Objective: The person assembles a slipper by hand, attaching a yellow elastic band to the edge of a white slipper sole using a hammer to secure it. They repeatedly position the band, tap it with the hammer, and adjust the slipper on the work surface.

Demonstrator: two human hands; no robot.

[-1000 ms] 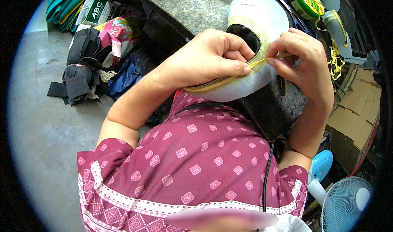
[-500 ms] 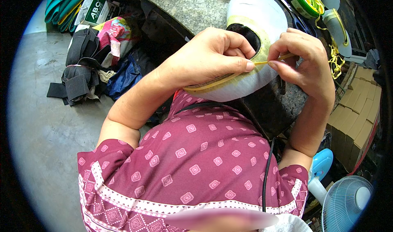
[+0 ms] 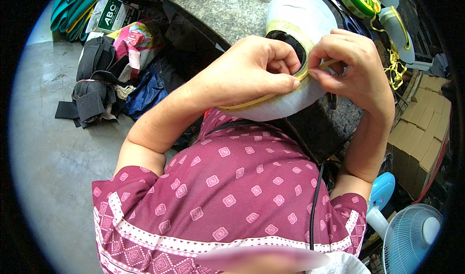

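Between my hands is a pale grey-white piece [image 3: 302, 12] that looks like a shoe upper, with a dark-lined opening and a yellowish band round its edge. A thin yellow strip [image 3: 261, 100] runs along that edge. My left hand [image 3: 256, 70] grips the near rim, its thumb pressed on the strip outside and its fingers curled at the opening. My right hand [image 3: 351, 63] is closed, pinching the strip between thumb and forefinger at the right side of the rim. The piece's lower left part is hidden behind my left wrist.
A speckled stone worktop [image 3: 213, 7] lies behind. At the far right are a green tub [image 3: 356, 0], a grey piece with yellow edging [image 3: 397, 32] and tangled yellow strip [image 3: 396, 75]. Stacked cardboard [image 3: 419, 124] and a fan [image 3: 411, 240] stand right; dark fabric rolls [image 3: 94, 85] lie left.
My right hand has moved slightly left and up, closer to my left thumb. The strip now lies nearer the rim there. My left hand keeps nearly the same grip.
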